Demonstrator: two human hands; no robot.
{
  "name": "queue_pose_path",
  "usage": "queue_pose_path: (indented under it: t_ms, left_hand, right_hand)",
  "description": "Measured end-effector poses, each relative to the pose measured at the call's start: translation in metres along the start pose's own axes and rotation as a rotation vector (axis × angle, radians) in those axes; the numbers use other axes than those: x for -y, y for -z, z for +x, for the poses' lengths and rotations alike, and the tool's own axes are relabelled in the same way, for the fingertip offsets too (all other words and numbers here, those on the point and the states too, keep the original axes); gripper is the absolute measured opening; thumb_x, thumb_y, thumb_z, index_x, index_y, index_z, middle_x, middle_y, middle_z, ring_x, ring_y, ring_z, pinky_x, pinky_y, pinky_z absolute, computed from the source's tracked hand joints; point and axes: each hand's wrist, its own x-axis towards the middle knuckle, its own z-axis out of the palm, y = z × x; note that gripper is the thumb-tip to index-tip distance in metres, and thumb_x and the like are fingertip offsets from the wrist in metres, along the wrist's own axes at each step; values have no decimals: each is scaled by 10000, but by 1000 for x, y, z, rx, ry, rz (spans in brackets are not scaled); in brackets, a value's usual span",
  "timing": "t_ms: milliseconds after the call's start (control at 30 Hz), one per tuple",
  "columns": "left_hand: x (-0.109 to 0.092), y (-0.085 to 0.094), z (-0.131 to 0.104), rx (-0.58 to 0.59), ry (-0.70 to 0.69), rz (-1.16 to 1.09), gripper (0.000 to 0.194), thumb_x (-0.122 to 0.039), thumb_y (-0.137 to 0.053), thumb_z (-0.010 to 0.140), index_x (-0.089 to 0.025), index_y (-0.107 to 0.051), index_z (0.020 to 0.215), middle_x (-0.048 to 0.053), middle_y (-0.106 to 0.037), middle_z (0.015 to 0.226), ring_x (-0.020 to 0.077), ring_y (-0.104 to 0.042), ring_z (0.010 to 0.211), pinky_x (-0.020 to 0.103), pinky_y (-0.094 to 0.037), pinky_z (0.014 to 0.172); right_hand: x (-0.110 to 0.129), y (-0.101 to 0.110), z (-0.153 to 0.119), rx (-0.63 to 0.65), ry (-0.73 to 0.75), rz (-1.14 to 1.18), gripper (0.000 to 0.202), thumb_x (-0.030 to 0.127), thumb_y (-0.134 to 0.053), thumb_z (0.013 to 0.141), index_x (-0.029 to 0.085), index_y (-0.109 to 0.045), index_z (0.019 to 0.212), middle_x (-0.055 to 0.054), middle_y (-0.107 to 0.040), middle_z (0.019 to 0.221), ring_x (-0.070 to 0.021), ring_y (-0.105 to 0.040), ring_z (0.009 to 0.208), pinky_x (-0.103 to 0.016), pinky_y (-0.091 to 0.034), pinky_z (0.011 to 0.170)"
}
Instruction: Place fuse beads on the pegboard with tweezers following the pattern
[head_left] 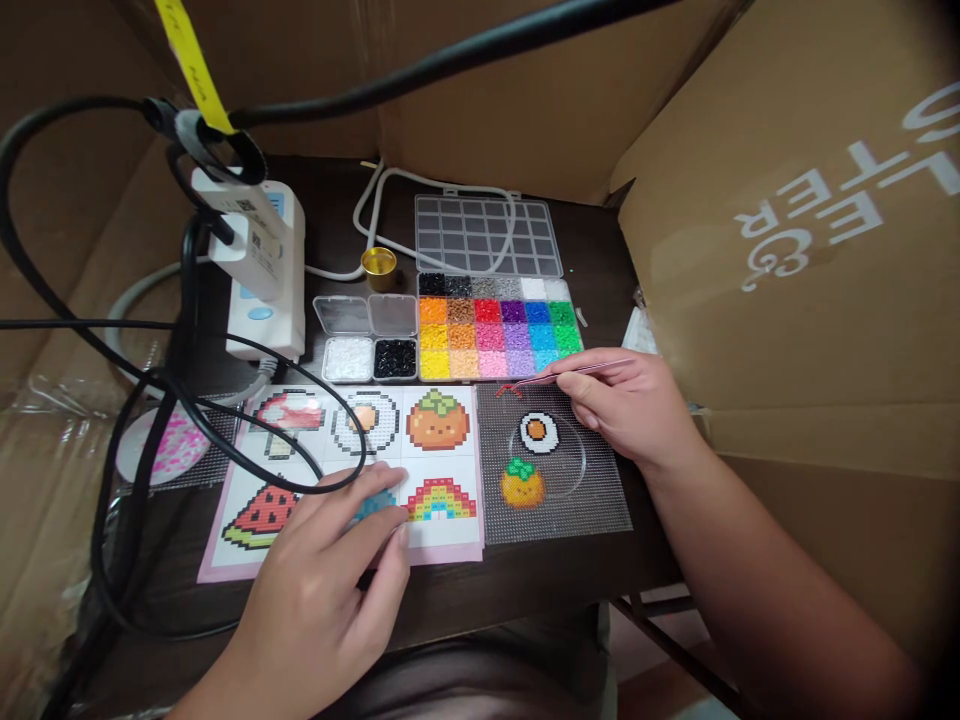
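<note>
My right hand [630, 412] pinches a thin pair of tweezers [609, 366], whose tip is at a small arc of red beads [509, 389] near the top of the clear pegboard [585, 522]. Whether a bead sits in the tip is too small to tell. Lower on the board are a fried egg bead design [540, 433] and an orange persimmon bead design [523, 486]. My left hand [319, 590] rests over the pattern sheet [450, 551], fingers stretched out and fingertips beside the rainbow pattern [441, 500]. It covers part of a blue pattern.
Behind the board stands a sorted bead box [491, 335], lid open. White beads [348, 358] and black beads [394, 358] fill small boxes beside it. A gold cup [379, 267], a power strip [262, 335] and black cables [187, 400] are at left. Cardboard walls [510, 130] surround the table.
</note>
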Motion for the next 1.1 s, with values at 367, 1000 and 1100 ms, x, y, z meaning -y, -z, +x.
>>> queue_pose_path:
  t_ms: [367,1000,1100]
  left_hand:
    - [1,0,0,11,-16,-4,225,-77,-568,899,-210,-641,1066,87,-663,1246,221,-612,1174,395,-470,984]
    - [4,-2,0,-38,-71,18,191,-86,-568,909,-193,-668,1033,80,-659,1225,186,-615,1119,322,-451,967]
    - [4,-3,-1,-31,-52,-7,202,-70,-578,903,-191,-664,1039,86,-654,1233,201,-610,1119,352,-456,970]
  right_hand:
    - [0,1,1,8,10,32,168,321,-774,767,172,-777,845,24,-559,476,-52,-366,361,-210,-259,363]
    - [-1,4,5,-40,64,188,166,316,-774,784,173,-786,866,41,-514,445,-45,-360,346,-197,-261,351]
    - [0,4,6,-78,81,209,165,318,-788,774,171,-785,851,-2,-627,551,-37,-378,356,-201,-258,348]
